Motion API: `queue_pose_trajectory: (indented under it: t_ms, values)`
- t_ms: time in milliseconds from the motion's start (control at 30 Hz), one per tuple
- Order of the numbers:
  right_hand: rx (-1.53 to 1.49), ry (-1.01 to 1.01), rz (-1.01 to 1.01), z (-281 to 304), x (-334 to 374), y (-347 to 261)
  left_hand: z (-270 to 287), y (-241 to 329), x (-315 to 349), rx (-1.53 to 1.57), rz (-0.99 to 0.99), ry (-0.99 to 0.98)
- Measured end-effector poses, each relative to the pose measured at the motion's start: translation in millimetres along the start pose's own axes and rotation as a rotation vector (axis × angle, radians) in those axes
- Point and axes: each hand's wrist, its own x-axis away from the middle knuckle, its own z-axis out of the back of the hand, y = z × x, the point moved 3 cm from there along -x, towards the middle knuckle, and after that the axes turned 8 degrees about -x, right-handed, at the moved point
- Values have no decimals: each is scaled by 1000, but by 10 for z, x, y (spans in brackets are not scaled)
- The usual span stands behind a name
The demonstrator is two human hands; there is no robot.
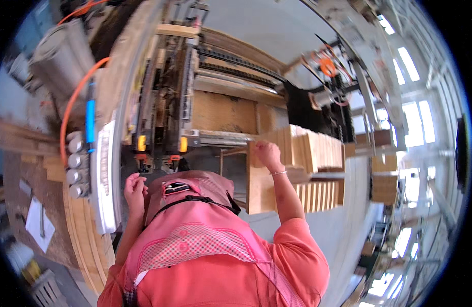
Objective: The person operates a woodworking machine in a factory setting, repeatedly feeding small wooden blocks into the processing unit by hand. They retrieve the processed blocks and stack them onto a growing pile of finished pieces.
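Observation:
My left hand (135,190) hangs beside the near end of a machine's metal rails (164,110), its fingers loosely bent and apart, with nothing seen in them. The rails carry yellow and orange-red end pieces near that hand. To the right, my right hand (268,155) is closed at the near left corner of a stack of light wooden strips (318,151). Its fingers curl downward, so whatever they hold is hidden. Under and beside this hand stands a wooden panel (260,192), with more strips in a row to its right.
A white-edged ledge with a row of round grey knobs (73,176) and an orange hose (72,102) runs along my left. Beyond it, a brown bench (46,204) holds a paper sheet. Black cable chains (241,66) cross the machine ahead. More wood stacks (384,176) stand at right.

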Motion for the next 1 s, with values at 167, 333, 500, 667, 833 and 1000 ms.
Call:
queue_pose_trajectory:
  t_ms: [167, 333, 500, 667, 833, 1000]
  values:
    - [145, 603, -160, 843, 327, 1135, -236, 99, -116, -26, -21, -149]
    - [358, 455, -518, 1116, 398, 1727, -411, 202, -149, -76, 9, -247]
    - [173, 147, -642, 1035, 215, 2158, -491, 281, -141, -117, 50, -234]
    - [330, 248, -530, 1131, 79, 1986, -493, 219, -137, -96, 20, -188]
    - [90, 315, -91, 1461, -808, 626, -677, 414, -180, -71, -34, -133]
    - [-37, 78, 365, 948, -2372, -877, -1185, 740, -390, 39, -119, -105]
